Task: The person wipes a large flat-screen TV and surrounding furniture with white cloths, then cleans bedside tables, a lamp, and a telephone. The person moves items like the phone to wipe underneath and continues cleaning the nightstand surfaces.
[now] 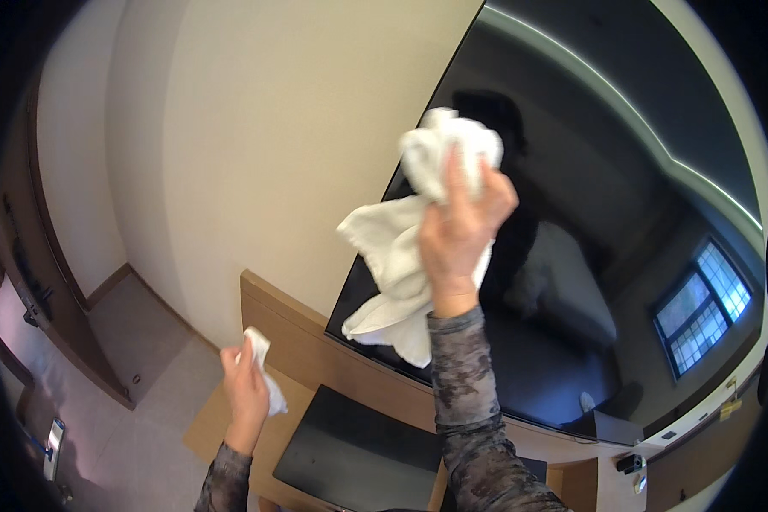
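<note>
My right hand (461, 224) grips a bunched white cloth (390, 249) against or just in front of a large black television screen (550, 192), close to its left edge. Loose folds of the cloth hang down past my wrist over the screen's lower left corner. Lower and to the left, my left hand (246, 387) holds a smaller white cloth (274, 393) between thumb and fingers. That hand hovers over the wooden desk, apart from the screen. The fingertips of my right hand are slightly blurred.
Below the screen stands a wooden desk (281, 371) with a raised back panel (281, 297) and a black desk pad (358, 448). An open door (51, 320) is at the far left, with a flat mop (54, 448) on the floor. Small dark items (630, 464) sit at the lower right.
</note>
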Action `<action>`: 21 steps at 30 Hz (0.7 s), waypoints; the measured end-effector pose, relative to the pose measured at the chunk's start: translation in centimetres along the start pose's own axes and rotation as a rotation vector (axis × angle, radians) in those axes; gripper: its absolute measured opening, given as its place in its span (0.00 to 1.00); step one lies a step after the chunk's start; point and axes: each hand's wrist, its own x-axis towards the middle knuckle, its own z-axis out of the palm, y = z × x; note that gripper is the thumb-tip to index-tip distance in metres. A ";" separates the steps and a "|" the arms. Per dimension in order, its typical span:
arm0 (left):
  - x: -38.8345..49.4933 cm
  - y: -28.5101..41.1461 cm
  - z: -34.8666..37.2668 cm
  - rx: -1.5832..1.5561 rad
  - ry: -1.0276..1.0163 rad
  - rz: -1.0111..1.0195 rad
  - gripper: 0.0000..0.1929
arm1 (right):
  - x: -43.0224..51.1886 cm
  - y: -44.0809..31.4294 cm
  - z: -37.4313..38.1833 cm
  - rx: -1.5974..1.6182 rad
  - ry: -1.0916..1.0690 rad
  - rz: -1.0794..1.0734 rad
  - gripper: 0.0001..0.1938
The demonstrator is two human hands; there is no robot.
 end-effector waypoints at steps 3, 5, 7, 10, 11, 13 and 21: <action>-2.8 -1.3 -2.2 0.030 -0.090 -0.197 0.25 | -4.8 -3.0 2.4 0.127 -0.257 -0.110 0.32; -4.6 -1.3 -3.0 0.010 -0.106 -0.128 0.25 | -9.4 -5.1 1.9 0.268 -0.431 -0.178 0.32; -6.2 -1.3 -3.6 0.005 -0.123 -0.129 0.25 | -13.6 -6.4 0.5 0.390 -0.850 -0.115 0.32; -7.8 -1.4 -4.6 -0.001 -0.137 -0.123 0.25 | -16.6 -5.7 -3.5 0.858 -0.970 0.265 0.31; -8.3 -1.5 -5.1 0.004 -0.142 -0.137 0.25 | -16.3 -4.6 -5.5 0.959 -0.974 0.363 0.31; -8.5 -2.2 -5.6 0.014 -0.165 -0.155 0.25 | -13.7 -1.0 -9.0 1.025 -0.747 0.459 0.34; -9.3 -5.8 -5.1 0.097 -0.306 -0.159 0.22 | -2.3 10.7 -19.8 -0.008 0.368 0.604 0.25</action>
